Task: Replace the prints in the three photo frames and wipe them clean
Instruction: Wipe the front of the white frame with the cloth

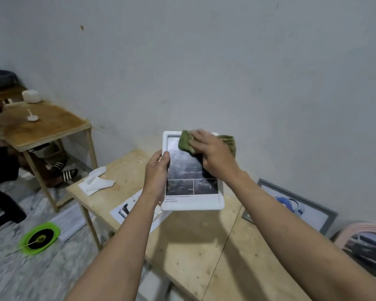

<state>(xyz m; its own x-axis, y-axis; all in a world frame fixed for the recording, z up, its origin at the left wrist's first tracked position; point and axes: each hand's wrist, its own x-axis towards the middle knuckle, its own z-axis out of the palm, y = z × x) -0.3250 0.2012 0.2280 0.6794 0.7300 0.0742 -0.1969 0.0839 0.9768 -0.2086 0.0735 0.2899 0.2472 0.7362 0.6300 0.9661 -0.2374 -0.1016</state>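
I hold a white photo frame point(191, 205) upright above the wooden table point(200, 246); a dark black-and-white print shows behind its glass. My left hand point(157, 170) grips the frame's left edge, thumb on the front. My right hand point(213, 153) presses a green cloth point(185, 141) against the upper part of the glass. A grey frame point(326, 220) with a blue picture leans on the wall at the right. A pink frame point(360, 231) with a dark print lies at the far right.
A loose print point(126, 210) lies on the table's left edge, white tissues point(95, 181) behind it. A second wooden table point(45, 127) stands at the left with a white bowl point(31, 96); someone's sandalled foot shows under it. A green plate point(40, 237) sits on the floor.
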